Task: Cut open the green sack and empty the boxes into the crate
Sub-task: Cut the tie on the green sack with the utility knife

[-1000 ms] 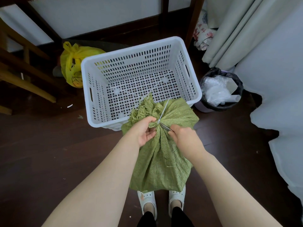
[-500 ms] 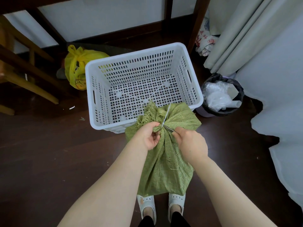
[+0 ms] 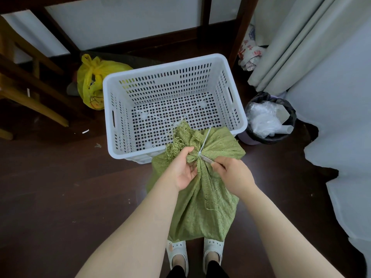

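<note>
Green woven sack (image 3: 200,189): upright in front of the person's white shoes (image 3: 176,251), with its top leaning on the near rim of the white perforated crate (image 3: 160,63). The neck is gathered under a white cable tie (image 3: 205,140). The contents are hidden.
Left hand (image 3: 180,169): fingers curled round the frayed neck, just beside the tie.
Right hand (image 3: 232,175): fingers pinch a small metal blade (image 3: 207,159) with its tip at the tie. The handle is covered, so the tool type is unclear.
Crate bottom: pale strips, hard to identify.
Lined waste bin (image 3: 271,119): right of the crate.
Yellow plastic bag (image 3: 94,81): left of the crate, partly hidden by it.
</note>
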